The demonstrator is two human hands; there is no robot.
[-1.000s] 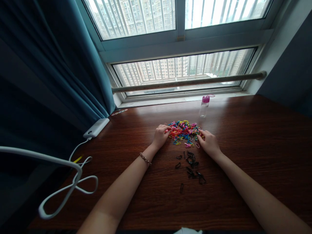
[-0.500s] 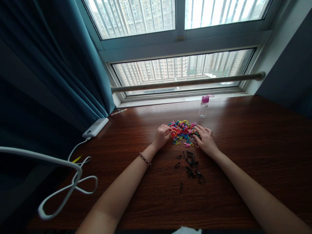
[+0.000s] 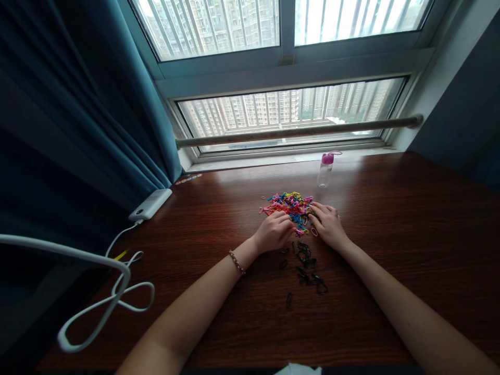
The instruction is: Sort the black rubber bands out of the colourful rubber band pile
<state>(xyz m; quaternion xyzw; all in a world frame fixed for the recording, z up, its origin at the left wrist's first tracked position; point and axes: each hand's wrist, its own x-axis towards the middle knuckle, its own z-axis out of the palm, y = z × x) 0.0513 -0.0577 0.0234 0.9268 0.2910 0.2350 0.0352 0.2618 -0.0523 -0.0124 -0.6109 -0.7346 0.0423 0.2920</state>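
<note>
A heap of small coloured loops (image 3: 289, 202), which look like rubber bands or hair ties, lies on the brown wooden table (image 3: 390, 224). My left hand (image 3: 274, 230), with a beaded bracelet (image 3: 237, 262) at the wrist, is at the front left of the heap. Its fingers are curled together, and whatever they may pinch is hidden. Fingers spread, my right hand (image 3: 327, 224) rests against the heap's right edge. A pink loop (image 3: 314, 232) lies by its thumb. Nearer to me, several black loops (image 3: 304, 255) are scattered in a loose group.
Behind the heap stands a clear bottle (image 3: 324, 172) with a pink lid. On the left, a white power bank or adapter (image 3: 150, 204) lies by the blue curtain (image 3: 152, 140), with a white cable (image 3: 124, 281) looping over the table's edge. The window sill (image 3: 242, 162) borders the far side.
My left hand has moved from the heap's left edge rightward and toward me, uncovering loops at the left. My right hand stays almost in place. The whole view has shifted slightly.
</note>
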